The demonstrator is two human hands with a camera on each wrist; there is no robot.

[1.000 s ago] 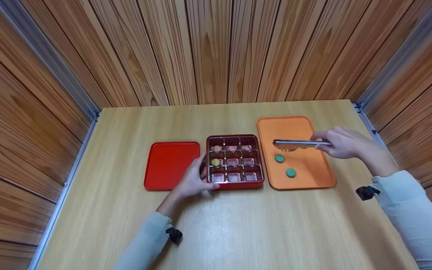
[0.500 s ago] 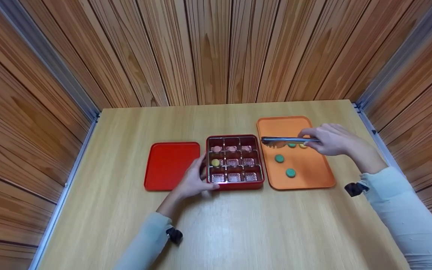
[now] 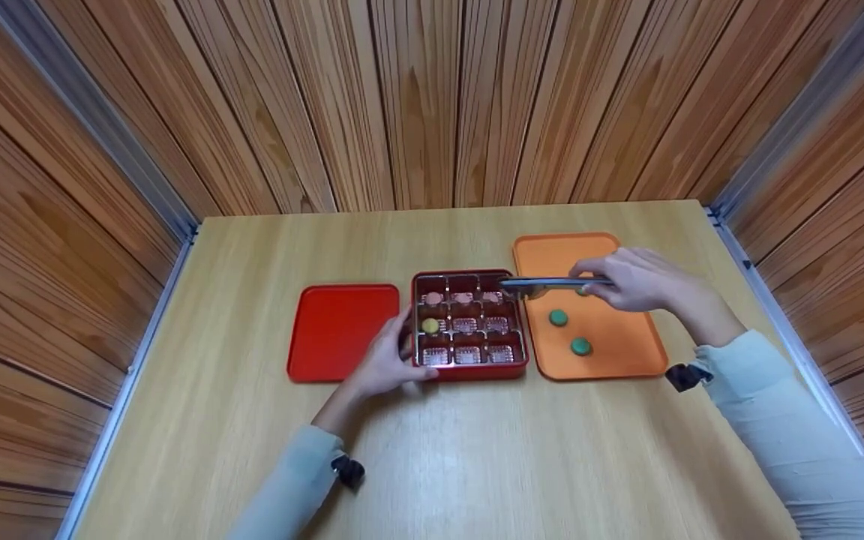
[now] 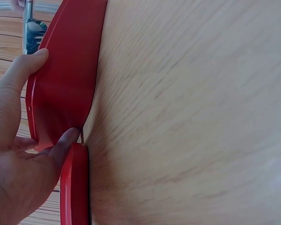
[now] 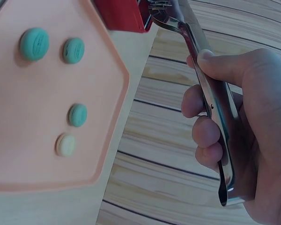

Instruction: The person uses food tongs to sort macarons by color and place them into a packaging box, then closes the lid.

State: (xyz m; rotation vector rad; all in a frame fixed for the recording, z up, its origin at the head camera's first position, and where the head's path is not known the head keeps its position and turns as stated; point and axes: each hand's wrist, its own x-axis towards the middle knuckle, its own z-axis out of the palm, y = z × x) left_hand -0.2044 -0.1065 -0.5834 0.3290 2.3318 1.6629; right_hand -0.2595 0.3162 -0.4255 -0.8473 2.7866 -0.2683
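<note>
My left hand grips the near left corner of a red compartment box, thumb on its front rim and fingers along its side. The box's back row holds three pink macarons; a yellow macaron sits at the middle row's left. My right hand holds metal tongs, thumb on one arm and fingers curled round the other. Their head is over the box's back right edge. Between the tips, a pale round thing shows in the left wrist view, partly hidden.
Right of the box lies an orange tray bearing three green macarons and a pale yellow macaron. A red lid-like tray lies close on the box's left. Wooden panels enclose the table's back and sides.
My right hand has carried the tongs leftward from above the orange tray to the box's back right edge. My left hand and the box have stayed in place.
</note>
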